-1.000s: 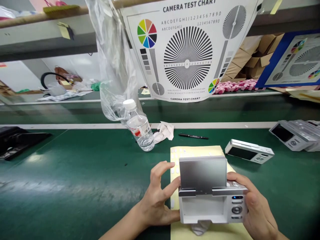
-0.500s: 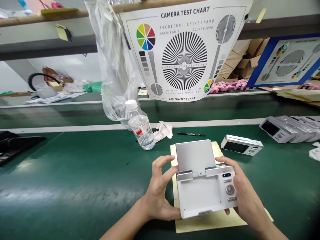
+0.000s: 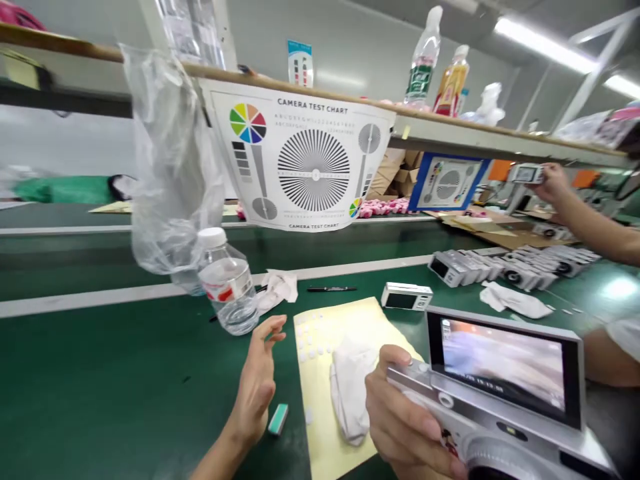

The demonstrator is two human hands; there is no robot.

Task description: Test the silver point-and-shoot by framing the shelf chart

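Meanwhile, right hand (image 3: 405,420) gripping a silver digital camera (image 3: 465,407), fingers (image 3: 400,427) wrapped round its end, left hand (image 3: 256,380) empty and spread

We enter this place as a camera production floor or factory test line, on this evidence:

1. Long green-matted tabletop (image 3: 100,380).
2. Silver compact cameras (image 3: 505,269), lined up in rows.
3. Camera test chart (image 3: 314,160), hung from a wooden shelf (image 3: 320,90).
4. Stacked cardboard boxes (image 3: 391,175).
5. Long fluorescent ceiling lights (image 3: 545,45).
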